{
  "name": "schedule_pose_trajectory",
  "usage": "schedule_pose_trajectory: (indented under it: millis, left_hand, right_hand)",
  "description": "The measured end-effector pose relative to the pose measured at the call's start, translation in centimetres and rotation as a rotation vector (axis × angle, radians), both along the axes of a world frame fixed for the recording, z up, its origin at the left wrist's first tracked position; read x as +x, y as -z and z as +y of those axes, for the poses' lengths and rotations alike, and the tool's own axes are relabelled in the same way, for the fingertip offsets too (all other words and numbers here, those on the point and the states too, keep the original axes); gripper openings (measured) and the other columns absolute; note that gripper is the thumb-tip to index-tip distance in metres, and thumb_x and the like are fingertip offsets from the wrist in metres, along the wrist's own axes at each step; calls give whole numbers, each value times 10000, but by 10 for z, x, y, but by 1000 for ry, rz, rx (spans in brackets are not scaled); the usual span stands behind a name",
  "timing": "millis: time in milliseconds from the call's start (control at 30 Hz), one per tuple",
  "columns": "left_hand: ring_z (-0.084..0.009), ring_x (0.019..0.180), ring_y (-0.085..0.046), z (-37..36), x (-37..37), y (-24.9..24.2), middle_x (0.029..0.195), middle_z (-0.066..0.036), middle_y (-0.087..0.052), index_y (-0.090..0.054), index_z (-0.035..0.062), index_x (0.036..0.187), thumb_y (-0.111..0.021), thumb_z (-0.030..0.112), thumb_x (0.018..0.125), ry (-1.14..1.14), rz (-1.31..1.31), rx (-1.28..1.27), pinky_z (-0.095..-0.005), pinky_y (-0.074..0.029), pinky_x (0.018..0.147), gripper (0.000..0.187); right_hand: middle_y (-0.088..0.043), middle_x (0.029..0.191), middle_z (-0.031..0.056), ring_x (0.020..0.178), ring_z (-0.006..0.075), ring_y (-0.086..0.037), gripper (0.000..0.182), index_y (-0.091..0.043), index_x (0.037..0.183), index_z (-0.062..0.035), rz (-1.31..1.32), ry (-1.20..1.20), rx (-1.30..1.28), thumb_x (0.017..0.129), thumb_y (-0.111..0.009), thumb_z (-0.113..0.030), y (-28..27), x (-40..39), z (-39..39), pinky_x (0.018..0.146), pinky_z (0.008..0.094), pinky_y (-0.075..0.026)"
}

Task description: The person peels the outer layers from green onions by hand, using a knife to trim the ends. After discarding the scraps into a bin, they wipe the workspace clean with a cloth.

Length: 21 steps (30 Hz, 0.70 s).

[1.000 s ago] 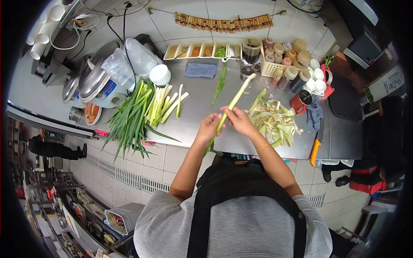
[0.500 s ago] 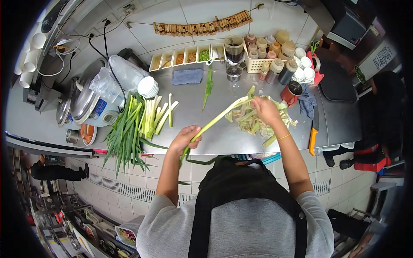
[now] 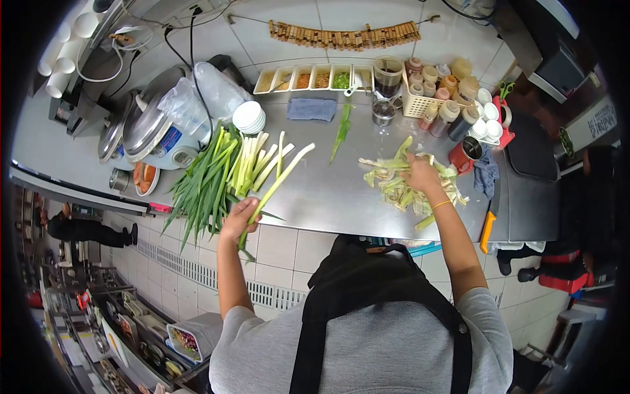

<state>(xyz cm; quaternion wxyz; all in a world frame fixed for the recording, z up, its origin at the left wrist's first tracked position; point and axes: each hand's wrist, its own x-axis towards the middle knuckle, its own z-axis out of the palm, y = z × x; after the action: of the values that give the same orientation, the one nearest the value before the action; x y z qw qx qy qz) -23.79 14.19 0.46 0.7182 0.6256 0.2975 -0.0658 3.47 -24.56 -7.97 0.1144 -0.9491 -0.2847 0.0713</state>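
In my left hand [image 3: 240, 220], closed near the counter's front edge, is a long leek [image 3: 283, 176], its white end pointing up and right. Beside that hand, a bunch of leeks [image 3: 209, 172] lies with white ends toward the back and green leaves hanging over the edge. My right hand [image 3: 421, 173] is over a heap of pale leek peelings [image 3: 392, 187], with its fingers bunched down at the top of them. Whether a strip is between those fingertips is hidden. A loose green leaf [image 3: 341, 133] lies on the steel counter [image 3: 315, 197] between both hands.
Behind are a folded blue cloth [image 3: 312, 109], a row of topping trays [image 3: 321, 79] and a basket of sauce bottles [image 3: 422, 105]. Right stand a red mug [image 3: 464, 155] and an orange-handled knife [image 3: 488, 226]. White bowls [image 3: 249, 117] and lidded pots [image 3: 154, 131] are left.
My left hand has moved left with the leek, whose white end is now away from my right hand. My right hand has gone from that end down to the peelings. The view has shifted.
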Motion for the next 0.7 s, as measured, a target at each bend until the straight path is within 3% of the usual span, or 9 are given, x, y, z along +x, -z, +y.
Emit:
schedule_pose_trajectory:
  millis: [67, 200, 267, 300, 367, 400, 500, 633, 700]
  left_hand:
    - [-30, 421, -333, -23, 9, 2, 624, 2, -484, -497, 107, 934, -537, 277, 899, 15, -50, -18, -161, -225, 352, 178]
    - [-33, 403, -345, -64, 36, 15, 630, -7, -495, -499, 132, 976, -508, 232, 915, 168, -100, -118, -162, -224, 349, 117]
    - [-37, 392, -343, -85, 49, 15, 627, -4, -484, -504, 116, 988, -488, 227, 925, 227, -98, -146, -163, -242, 356, 128]
    - [-37, 393, -346, -94, 54, 16, 626, -2, -474, -509, 107, 987, -483, 237, 928, 289, -103, -159, -164, -253, 362, 145]
    - [-49, 441, -391, -106, 63, 22, 624, 3, -450, -536, 67, 994, -467, 262, 935, 385, -102, -170, -178, -322, 420, 216]
    - [-49, 441, -391, -112, 67, 26, 624, 3, -450, -536, 67, 994, -467, 262, 935, 396, -102, -168, -178, -322, 420, 216]
    - [-87, 554, -465, -126, 74, 31, 615, 1, -467, -562, 39, 1007, -435, 307, 945, 481, -113, -177, -219, -407, 548, 303]
    - [-107, 534, -505, -138, 76, 38, 610, -48, -537, -561, 53, 1007, -378, 370, 955, 497, -85, -209, -226, -427, 544, 370]
    - [-110, 518, -501, -139, 76, 38, 605, -49, -536, -560, 51, 996, -375, 371, 955, 484, -71, -206, -227, -428, 533, 371]
  right_hand:
    - [-599, 916, 198, 862, 348, -588, 692, -322, 1342, -47, -11, 92, 33, 789, -611, -346, -2, -8, 11, 771, 400, -487]
    - [-580, 1041, 192, 904, 280, -607, 704, -250, 1372, -19, 182, 20, 158, 835, -578, -334, -20, -20, 36, 746, 367, -492]
    - [-576, 930, 105, 735, 171, -596, 594, -309, 1340, -23, 657, -13, 829, 883, -536, -327, -17, -31, 50, 617, 277, -479]
    - [-576, 930, 105, 735, 171, -596, 594, -309, 1340, -23, 652, 0, 831, 883, -536, -327, -19, -35, 54, 617, 277, -479]
    - [-528, 776, 27, 587, 78, -502, 432, -412, 1260, -30, 1048, 22, 1181, 934, -459, -310, -36, -43, 60, 513, 203, -404]
    - [-528, 776, 27, 587, 78, -502, 432, -412, 1260, -30, 1041, 28, 1188, 934, -459, -310, -35, -43, 59, 513, 203, -404]
    - [-449, 571, -19, 499, 70, -443, 282, -542, 905, -47, 921, 132, 1272, 961, -399, -283, -22, -47, 58, 464, 201, -366]
    - [-458, 565, -13, 473, 73, -406, 282, -525, 795, -43, 744, 173, 1225, 952, -420, -253, -17, -48, 46, 451, 222, -347]
    - [-469, 556, 8, 460, 90, -364, 271, -521, 744, -11, 405, 130, 1131, 923, -460, -205, -7, -45, 44, 445, 253, -330]
